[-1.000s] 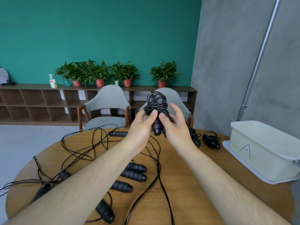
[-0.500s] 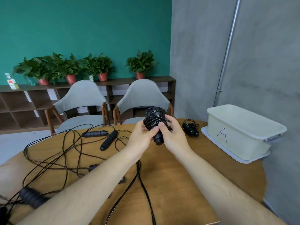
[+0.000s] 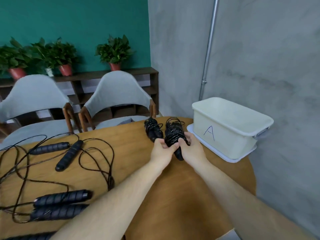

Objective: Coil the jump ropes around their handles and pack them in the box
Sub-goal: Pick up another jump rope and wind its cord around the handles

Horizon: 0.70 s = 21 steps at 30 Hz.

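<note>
Though nearest, not yet coiled: loose ropes (image 3: 62, 198), limp, tangle-prone, at table (image 3: 181, 196) left. Midway, low over table, clasped between left hand (image 3: 161, 150) and right hand (image 3: 191, 149), fingers curled round it: bundle (image 3: 173, 134), judged light, springy; best gripped across wraps. Beyond: second bundle (image 3: 153, 129); box (image 3: 225, 134) just right.

Office lounge — teal wall (image 3: 74, 23), shelf (image 3: 107, 75) of potted plants (image 3: 115, 51), chairs (image 3: 117, 92).

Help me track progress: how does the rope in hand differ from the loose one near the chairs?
The held rope is wound around its handles; the loose rope sprawls in loops. Left hand and right hand grip the held rope; the loose rope lies on the table. Both are black.
</note>
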{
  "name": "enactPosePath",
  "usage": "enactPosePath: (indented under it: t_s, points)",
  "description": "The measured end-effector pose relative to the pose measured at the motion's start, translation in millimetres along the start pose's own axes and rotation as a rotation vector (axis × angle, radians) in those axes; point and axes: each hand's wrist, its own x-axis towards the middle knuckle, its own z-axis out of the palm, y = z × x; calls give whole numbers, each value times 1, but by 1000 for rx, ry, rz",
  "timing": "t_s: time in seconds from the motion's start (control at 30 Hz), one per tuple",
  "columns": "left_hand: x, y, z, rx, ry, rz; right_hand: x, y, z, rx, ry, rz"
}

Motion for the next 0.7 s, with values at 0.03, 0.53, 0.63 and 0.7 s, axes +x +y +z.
enactPosePath:
  t_s: [0.03, 0.53, 0.63, 0.7]
  points:
    - [2, -4, 8, 13, -7, -13, 3, 5, -3, -33, 5, 13]
    - [18, -64, 37, 350, -62, 305, -2, 76, -6, -185, 66, -146]
    - [15, -61, 36, 360, -56, 312, 0, 77, -4, -196, 78, -140]
    - [13, -58, 38, 354, -53, 320, 1, 76, -3, -201, 101, -129]
